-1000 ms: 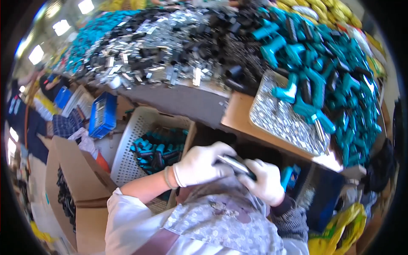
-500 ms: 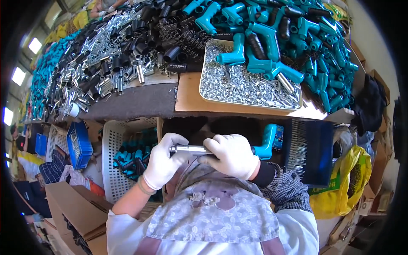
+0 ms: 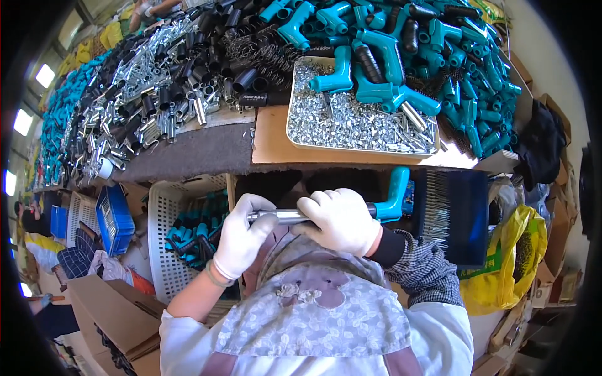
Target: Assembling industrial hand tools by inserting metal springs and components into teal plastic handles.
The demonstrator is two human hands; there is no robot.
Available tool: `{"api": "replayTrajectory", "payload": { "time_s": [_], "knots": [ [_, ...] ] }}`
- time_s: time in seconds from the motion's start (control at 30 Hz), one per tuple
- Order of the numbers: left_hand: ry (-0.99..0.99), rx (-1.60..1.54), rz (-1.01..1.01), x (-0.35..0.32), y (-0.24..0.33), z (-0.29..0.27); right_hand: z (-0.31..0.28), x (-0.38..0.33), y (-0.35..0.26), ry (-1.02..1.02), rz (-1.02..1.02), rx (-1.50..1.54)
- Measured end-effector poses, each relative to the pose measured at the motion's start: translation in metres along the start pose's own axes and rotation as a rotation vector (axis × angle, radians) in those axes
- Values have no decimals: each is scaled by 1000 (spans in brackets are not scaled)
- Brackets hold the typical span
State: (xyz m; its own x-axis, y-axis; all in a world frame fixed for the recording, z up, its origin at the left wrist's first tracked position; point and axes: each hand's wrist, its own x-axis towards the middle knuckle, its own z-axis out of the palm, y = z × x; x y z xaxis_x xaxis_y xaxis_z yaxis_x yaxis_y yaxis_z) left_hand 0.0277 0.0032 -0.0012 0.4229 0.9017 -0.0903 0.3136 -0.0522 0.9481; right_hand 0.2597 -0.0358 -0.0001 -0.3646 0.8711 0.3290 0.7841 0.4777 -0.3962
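Observation:
My left hand (image 3: pixel 241 237) in a white glove grips the silver metal tube end of a tool (image 3: pixel 282 217) held level in front of my chest. My right hand (image 3: pixel 340 219), also gloved, wraps the middle of the same tool, whose teal plastic handle (image 3: pixel 395 194) sticks out to the right. The tool sits just below the table's front edge. On the table above lies a tan tray (image 3: pixel 269 141) filled with small silver screws and pins.
Teal handles (image 3: pixel 433 56) are piled at the table's right, black tubes and springs (image 3: pixel 244 56) in the middle, silver metal parts (image 3: pixel 138 94) at the left. A white basket (image 3: pixel 166 213) with assembled tools stands lower left, cardboard boxes (image 3: pixel 106 313) beside it, a yellow bag (image 3: pixel 508 257) at right.
The view has swung so the tray sits more centred. Both hands stay closed on the tool, which now lies level with its teal handle to the right.

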Motion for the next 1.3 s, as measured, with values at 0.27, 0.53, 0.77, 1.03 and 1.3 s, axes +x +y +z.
{"api": "replayTrajectory", "payload": {
  "time_s": [0.27,0.53,0.77,1.03,1.3],
  "knots": [
    [-518,638,1080,-11,45,-10,6,-8,34,-842,-150,1334],
    [-37,91,273,-7,24,13,-16,-6,11,-251,8,420],
    [-235,226,631,13,33,-3,-18,-14,35,-548,77,1190],
    [41,269,257,15,48,14,-5,3,2,34,97,32],
    [-518,561,1198,16,69,21,21,6,26,-958,-453,1316]
  ]
}}
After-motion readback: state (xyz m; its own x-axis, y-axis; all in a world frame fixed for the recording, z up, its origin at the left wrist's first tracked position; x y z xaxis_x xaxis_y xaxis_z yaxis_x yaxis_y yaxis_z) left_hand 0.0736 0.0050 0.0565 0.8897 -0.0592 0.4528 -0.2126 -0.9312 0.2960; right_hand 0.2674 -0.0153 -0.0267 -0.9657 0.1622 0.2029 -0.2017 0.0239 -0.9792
